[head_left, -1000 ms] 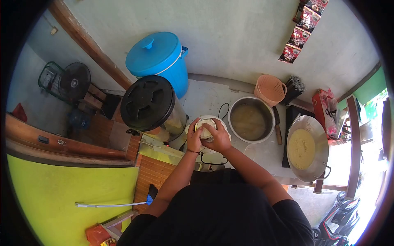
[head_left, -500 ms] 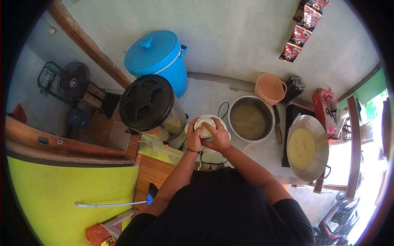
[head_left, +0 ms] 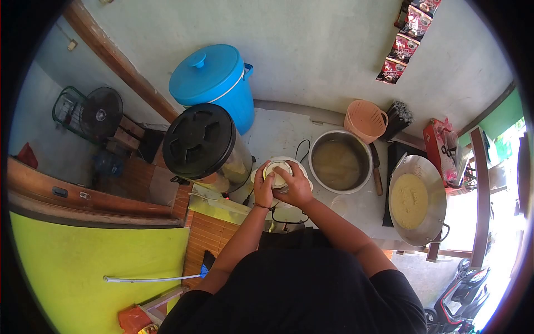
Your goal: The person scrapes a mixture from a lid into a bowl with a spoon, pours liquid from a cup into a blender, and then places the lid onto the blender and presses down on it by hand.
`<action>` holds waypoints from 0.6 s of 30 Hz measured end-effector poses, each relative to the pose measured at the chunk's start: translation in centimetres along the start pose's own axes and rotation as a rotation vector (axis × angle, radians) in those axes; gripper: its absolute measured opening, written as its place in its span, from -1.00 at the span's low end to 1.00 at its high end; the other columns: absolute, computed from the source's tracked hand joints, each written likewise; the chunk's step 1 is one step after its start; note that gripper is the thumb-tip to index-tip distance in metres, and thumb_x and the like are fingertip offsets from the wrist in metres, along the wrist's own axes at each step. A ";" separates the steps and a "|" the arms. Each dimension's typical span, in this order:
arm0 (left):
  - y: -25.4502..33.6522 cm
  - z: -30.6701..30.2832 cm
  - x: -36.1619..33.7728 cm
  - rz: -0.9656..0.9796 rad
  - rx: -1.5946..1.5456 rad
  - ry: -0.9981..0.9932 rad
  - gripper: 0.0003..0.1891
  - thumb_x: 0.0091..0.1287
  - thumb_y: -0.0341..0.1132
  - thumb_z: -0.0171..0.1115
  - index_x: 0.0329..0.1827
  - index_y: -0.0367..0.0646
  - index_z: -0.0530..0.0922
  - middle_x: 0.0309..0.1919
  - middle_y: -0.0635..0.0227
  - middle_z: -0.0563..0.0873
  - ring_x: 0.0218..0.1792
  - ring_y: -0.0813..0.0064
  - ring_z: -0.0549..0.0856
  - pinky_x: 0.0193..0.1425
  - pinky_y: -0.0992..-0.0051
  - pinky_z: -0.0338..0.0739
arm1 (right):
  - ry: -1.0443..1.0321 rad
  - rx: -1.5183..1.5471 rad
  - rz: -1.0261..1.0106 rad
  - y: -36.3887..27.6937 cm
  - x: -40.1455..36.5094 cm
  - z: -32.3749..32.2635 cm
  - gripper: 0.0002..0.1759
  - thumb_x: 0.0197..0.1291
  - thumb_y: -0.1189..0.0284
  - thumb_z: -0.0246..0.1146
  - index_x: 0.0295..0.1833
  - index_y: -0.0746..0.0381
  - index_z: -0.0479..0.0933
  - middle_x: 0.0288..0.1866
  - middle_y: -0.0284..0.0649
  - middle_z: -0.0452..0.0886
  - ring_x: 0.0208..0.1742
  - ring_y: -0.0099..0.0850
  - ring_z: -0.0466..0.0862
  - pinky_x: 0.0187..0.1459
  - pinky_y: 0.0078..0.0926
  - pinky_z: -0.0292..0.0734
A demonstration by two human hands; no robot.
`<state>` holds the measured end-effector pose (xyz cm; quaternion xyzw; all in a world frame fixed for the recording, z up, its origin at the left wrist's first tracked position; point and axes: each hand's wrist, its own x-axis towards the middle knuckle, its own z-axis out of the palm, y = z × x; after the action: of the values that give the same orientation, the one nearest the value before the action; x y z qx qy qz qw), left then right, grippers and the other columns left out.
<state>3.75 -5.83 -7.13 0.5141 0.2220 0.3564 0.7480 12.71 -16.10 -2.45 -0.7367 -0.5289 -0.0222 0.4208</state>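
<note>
My left hand (head_left: 262,192) and my right hand (head_left: 296,188) are both wrapped round a small round container (head_left: 277,167) with a whitish top and a clear-looking rim. The left hand grips its left side, and the right hand its right side with fingers across the top. What is inside is too small to make out. Below it shows a white round object (head_left: 304,173), mostly hidden by the hands; a dark cord lies about it. To the right stands a metal pot (head_left: 315,161) of cloudy liquid.
A wide pan (head_left: 435,217) holding a pale yellow mixture sits far right. A knife (head_left: 377,177) lies between pot and pan. Behind are a pink basket (head_left: 364,118) and a blue lidded bucket (head_left: 239,100). A black-lidded drum (head_left: 198,139) stands close on the left.
The camera view has shifted very slightly. Both hands keep the same grip on the container.
</note>
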 end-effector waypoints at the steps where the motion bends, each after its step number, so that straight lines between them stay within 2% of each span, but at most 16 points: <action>1: -0.3 -0.1 0.0 0.016 0.010 -0.004 -0.58 0.33 -0.43 0.05 0.26 -0.29 0.40 0.12 0.23 0.53 0.11 0.46 0.53 0.25 0.49 0.41 | -0.005 0.000 -0.006 0.1 0.0 0.0 -0.25 -0.30 0.24 0.50 0.16 -0.01 0.48 0.18 0.07 0.41 0.11 0.04 0.53 0.00 -0.16 0.58; 4: -0.2 0.1 -0.1 -0.004 0.006 0.026 -0.58 0.33 -0.42 0.05 0.25 -0.30 0.40 0.11 0.23 0.54 0.10 0.46 0.53 0.23 0.48 0.41 | 0.010 0.007 -0.015 0.1 0.0 0.0 -0.28 -0.30 0.25 0.51 0.13 0.05 0.51 0.14 0.09 0.43 0.10 0.05 0.54 -0.02 -0.15 0.57; 13: -0.1 0.0 -0.2 0.029 0.091 0.038 -0.59 0.33 -0.41 0.06 0.25 -0.31 0.40 0.08 0.21 0.55 0.08 0.45 0.54 0.22 0.47 0.42 | 0.013 0.016 -0.019 0.0 -0.1 -0.1 -0.28 -0.29 0.25 0.51 0.13 0.05 0.51 0.13 0.09 0.44 0.09 0.06 0.55 -0.01 -0.15 0.57; 18: -0.2 -0.2 0.0 0.004 0.029 0.001 -0.57 0.34 -0.42 0.06 0.27 -0.30 0.39 0.09 0.21 0.55 0.08 0.46 0.54 0.23 0.47 0.42 | 0.017 0.030 -0.014 -0.2 0.0 -0.3 -0.30 -0.29 0.25 0.52 0.11 0.05 0.52 0.12 0.08 0.45 0.09 0.05 0.55 -0.02 -0.15 0.57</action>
<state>3.63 -5.74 -7.42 0.5249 0.2266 0.3550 0.7397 12.70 -16.28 -2.10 -0.7264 -0.5307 -0.0233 0.4361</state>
